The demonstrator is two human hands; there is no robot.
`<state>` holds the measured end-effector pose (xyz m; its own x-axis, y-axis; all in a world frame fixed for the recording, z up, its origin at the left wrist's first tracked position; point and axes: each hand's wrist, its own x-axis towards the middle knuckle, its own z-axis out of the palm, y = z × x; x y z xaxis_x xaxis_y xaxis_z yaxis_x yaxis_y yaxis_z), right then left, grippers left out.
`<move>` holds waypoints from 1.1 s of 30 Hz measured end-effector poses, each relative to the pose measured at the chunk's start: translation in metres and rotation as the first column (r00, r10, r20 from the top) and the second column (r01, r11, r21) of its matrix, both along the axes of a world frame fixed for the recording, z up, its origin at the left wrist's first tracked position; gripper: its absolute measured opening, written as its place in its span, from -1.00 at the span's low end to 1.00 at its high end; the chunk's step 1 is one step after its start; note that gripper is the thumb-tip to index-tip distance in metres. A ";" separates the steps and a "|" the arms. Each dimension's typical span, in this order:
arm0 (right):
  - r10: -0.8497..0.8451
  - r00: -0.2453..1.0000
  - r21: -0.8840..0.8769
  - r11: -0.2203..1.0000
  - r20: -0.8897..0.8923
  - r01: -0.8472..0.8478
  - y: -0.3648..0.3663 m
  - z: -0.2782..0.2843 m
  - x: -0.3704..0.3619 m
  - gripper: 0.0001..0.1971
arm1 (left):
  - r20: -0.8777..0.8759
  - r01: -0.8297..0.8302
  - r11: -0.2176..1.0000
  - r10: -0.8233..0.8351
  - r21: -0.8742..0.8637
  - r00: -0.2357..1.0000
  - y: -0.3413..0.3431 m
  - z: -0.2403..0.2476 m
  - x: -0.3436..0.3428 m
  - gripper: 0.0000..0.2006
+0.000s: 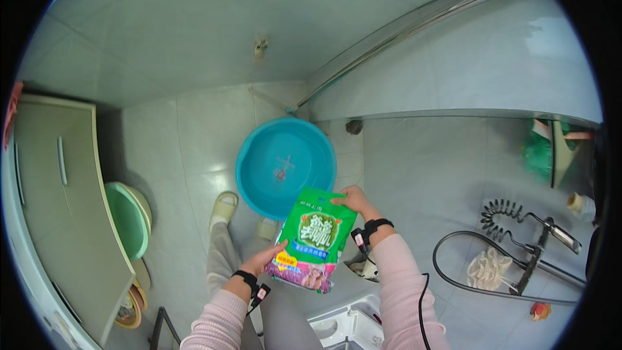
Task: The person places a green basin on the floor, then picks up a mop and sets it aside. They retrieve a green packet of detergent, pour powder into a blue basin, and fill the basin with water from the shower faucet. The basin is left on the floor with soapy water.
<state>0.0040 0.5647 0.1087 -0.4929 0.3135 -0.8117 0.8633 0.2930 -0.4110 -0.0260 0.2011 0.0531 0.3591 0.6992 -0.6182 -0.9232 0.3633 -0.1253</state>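
A bag of washing powder (316, 236), mostly green with a pink and purple lower end, is held up in front of me between both hands. My left hand (260, 260) grips its lower left edge, thumb on the front. At the upper right corner, my right hand (355, 202) pinches the bag's top edge. Whether the bag is sealed, I cannot tell. Just beyond it on the floor stands a round blue basin (285, 162), its near rim partly hidden behind the bag. No contents show in the basin beyond a printed pattern on its bottom.
A grey cabinet (61, 207) stands at the left, with green basins (126, 220) leaning beside it. My slippered foot (223, 210) is near the blue basin. White plastic equipment (350, 327) sits by my legs. At right are a shower hose (447, 240) and a mesh bag (489, 269).
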 end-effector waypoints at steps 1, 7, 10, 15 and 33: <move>-0.018 1.000 -0.004 1.000 -0.009 0.018 0.006 -0.006 0.004 -0.75 | 0.062 -0.005 1.000 0.005 -0.014 0.998 0.004 -0.006 0.007 -0.39; 0.091 0.991 0.025 0.996 -0.096 -0.089 0.003 -0.030 0.012 -0.75 | 0.096 -0.078 0.991 0.088 -0.106 0.991 0.010 -0.012 0.020 -0.37; 0.204 0.970 0.043 0.979 -0.130 -0.200 0.005 -0.049 0.014 -0.75 | 0.050 -0.069 0.990 0.075 -0.125 0.996 0.010 -0.010 0.019 -0.34; 0.109 0.985 -0.011 0.994 -0.132 -0.111 0.008 -0.079 0.022 -0.81 | 0.027 -0.026 0.997 0.028 -0.070 0.999 0.017 -0.006 0.013 -0.29; 0.282 0.955 -0.009 0.959 -0.095 -0.284 0.000 -0.079 0.030 -0.72 | -0.159 0.106 0.993 -0.095 0.058 0.983 0.045 0.016 -0.016 -0.36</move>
